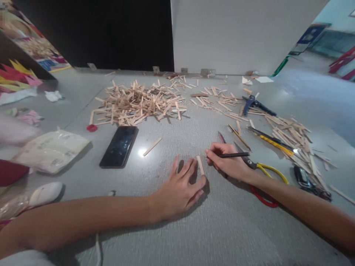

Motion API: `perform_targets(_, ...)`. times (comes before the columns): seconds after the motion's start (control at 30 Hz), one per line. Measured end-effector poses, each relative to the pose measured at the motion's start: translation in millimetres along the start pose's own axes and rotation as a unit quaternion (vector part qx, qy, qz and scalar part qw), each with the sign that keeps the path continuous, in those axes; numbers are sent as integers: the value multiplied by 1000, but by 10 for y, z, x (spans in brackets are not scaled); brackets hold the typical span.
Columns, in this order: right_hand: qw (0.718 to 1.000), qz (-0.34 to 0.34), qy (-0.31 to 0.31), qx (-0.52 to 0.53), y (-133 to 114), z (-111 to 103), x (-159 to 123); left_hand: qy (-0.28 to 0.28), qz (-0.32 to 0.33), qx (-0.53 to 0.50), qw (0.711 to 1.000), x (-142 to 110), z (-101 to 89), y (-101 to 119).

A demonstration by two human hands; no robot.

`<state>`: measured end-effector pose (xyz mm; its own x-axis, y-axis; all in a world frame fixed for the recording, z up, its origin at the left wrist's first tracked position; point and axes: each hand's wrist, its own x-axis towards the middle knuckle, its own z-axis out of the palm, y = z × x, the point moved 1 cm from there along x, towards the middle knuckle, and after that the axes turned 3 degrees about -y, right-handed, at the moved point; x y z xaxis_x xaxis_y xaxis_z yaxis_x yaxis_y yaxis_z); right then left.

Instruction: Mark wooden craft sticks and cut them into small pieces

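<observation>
A short piece of wooden stick (200, 165) lies on the grey table between the thumb and fingers of my left hand (179, 186); the thumb touches its lower end and steadies it. Closed in a writing grip, my right hand (229, 160) holds a slim black pencil (235, 155), its point just right of the stick's upper end. Beneath and beside my right hand are scissors (273, 171) with yellow and red handles, partly hidden by the wrist. A dark red pencil (221, 137) sticks out past my right knuckles. Another stick (152, 146) lies alone to the left.
A large heap of wooden sticks (141, 101) sits at the back, with more scattered rightward. Around them lie a phone (118, 146), cutter knife (271, 140), yellow pencil (239, 137), blue cutting tool (256, 105), plastic packet (52, 149) and white mouse (46, 193). Upright panels (235, 37) stand behind.
</observation>
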<state>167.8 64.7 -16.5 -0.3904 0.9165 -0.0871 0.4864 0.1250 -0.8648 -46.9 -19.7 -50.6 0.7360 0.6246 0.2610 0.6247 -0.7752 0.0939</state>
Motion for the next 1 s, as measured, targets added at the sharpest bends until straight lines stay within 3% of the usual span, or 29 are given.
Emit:
perform_targets(0.1,1000,-13,7,5,0,8,-3,6,-13,-5,1000,2,6,2)
perform_targets(0.27,1000,5,28,7,13,1,16,83,-50,41,994,6,-11,40)
perform_targets(0.4,1000,18,14,9,-1,12,8,117,-6,57,991,8,-43,58)
perform_targets(0.5,1000,15,3,18,-13,14,-2,107,29,63,992,7,-56,61)
perform_targets(0.63,999,14,-4,41,-30,-12,-13,95,-6,40,995,16,-63,48)
perform_targets(0.73,998,5,-9,61,-51,-19,-20,52,-4,12,999,21,-63,25)
perform_targets(0.9,993,17,-75,90,-66,46,-34,-9,-6,-34,999,11,-59,-15)
perform_targets(1.0,995,12,-50,89,-42,70,-36,-4,-7,-34,999,4,-46,-12)
